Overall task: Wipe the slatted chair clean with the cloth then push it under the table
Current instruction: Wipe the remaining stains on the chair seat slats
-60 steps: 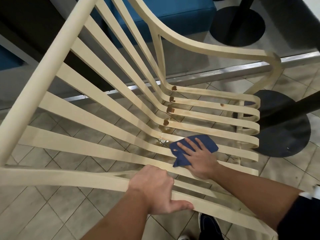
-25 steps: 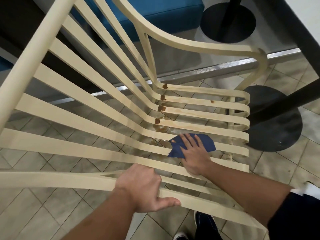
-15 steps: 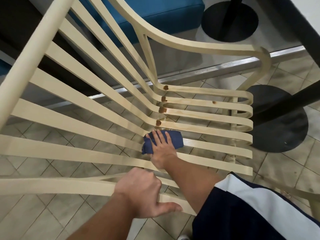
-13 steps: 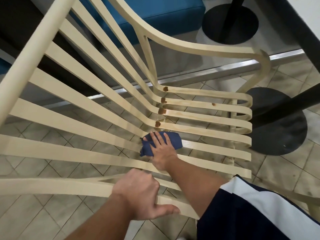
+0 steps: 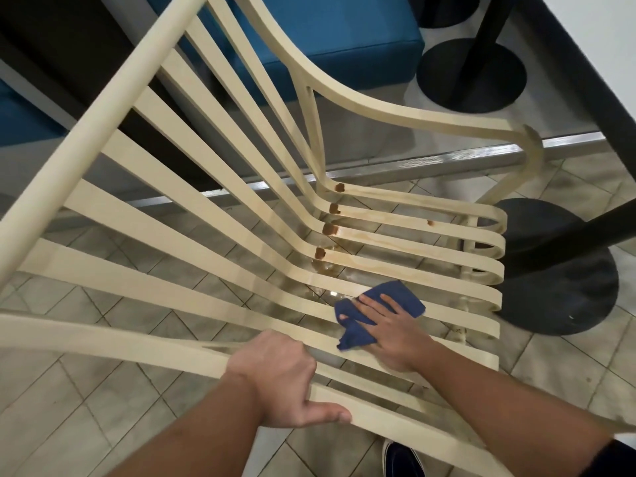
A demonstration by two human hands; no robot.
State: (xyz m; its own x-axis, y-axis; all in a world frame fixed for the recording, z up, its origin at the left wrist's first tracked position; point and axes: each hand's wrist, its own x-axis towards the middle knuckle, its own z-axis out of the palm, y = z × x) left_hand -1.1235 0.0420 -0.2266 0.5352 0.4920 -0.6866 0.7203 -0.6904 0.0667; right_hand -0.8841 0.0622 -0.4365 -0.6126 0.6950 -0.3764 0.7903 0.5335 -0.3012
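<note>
Grey tiled floor (image 5: 69,407); blue bench (image 5: 361,39); metal strip (image 5: 430,165).

Cloth (image 5: 406,297) partly under the right hand (image 5: 389,328); shoe (image 5: 401,457) cropped at bottom edge

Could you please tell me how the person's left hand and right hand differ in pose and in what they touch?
The left hand curls round the near rail of the slatted chair, while the right hand lies flat with its fingers spread. The left hand holds bare wood, whereas the right hand presses the blue cloth onto the seat slats. Both hands rest on the chair.
</note>
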